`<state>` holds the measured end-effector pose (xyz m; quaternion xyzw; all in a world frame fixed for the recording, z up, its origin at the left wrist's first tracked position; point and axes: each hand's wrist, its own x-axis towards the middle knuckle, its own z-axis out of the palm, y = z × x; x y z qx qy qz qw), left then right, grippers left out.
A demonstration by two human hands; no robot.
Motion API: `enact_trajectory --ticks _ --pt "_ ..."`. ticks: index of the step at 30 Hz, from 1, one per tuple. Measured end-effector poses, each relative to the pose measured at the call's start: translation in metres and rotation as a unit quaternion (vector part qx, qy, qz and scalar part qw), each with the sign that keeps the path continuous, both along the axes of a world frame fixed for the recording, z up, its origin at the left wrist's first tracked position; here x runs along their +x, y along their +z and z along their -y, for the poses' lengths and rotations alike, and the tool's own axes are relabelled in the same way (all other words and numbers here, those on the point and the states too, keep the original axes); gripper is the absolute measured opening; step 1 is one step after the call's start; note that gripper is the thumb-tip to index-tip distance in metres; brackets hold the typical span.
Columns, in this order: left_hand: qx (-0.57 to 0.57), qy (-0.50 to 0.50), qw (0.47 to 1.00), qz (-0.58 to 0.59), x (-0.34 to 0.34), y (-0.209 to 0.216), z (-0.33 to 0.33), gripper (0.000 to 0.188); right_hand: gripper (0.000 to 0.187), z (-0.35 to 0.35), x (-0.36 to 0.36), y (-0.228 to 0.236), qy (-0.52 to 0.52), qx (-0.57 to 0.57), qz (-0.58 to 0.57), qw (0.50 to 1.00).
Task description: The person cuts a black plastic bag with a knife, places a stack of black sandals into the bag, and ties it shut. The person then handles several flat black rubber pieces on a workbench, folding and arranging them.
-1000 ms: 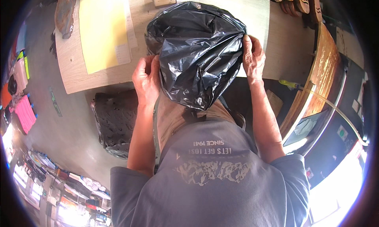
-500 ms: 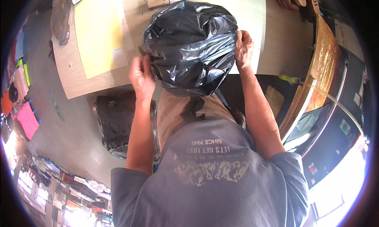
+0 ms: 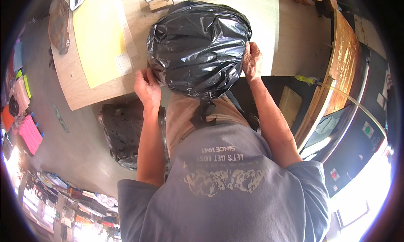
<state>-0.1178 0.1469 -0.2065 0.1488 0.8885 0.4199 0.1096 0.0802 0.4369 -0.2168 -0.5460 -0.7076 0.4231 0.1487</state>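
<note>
A rounded bundle wrapped in a shiny black plastic bag [image 3: 198, 52] rests over the table's near edge, in front of my body. What is inside the bag is hidden. My left hand [image 3: 148, 89] pinches the bag's lower left side, its fingertips partly hidden against the plastic. On the opposite side my right hand [image 3: 252, 63] has its fingers closed on the bag. A gathered, knotted tail [image 3: 204, 112] of the same black plastic hangs toward my lap.
On the pale wooden table [image 3: 67, 80] lie a yellow sheet [image 3: 99, 40], a wooden block [image 3: 161, 3] and a brown lumpy piece [image 3: 59, 25]. A dark stool [image 3: 126, 132] stands at lower left. A yellow-handled tool [image 3: 306, 79] lies by the wooden panel [image 3: 338, 69] at right.
The bag has shifted slightly left and turned a little, so its knotted tail shows more plainly. Both hands have come slightly nearer to me along its sides.
</note>
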Motion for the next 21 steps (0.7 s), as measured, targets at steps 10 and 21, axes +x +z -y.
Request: enact_trajectory --ticks 10,21 --pt "0.277 0.085 0.891 0.349 -0.039 0.004 -0.012 0.024 0.053 0.035 0.023 -0.003 -0.036 -0.134 -0.135 0.981" --pt "0.075 -0.029 0.991 0.104 -0.091 0.001 -0.036 0.028 0.040 -0.011 0.020 -0.007 -0.043 -0.153 -0.196 0.968"
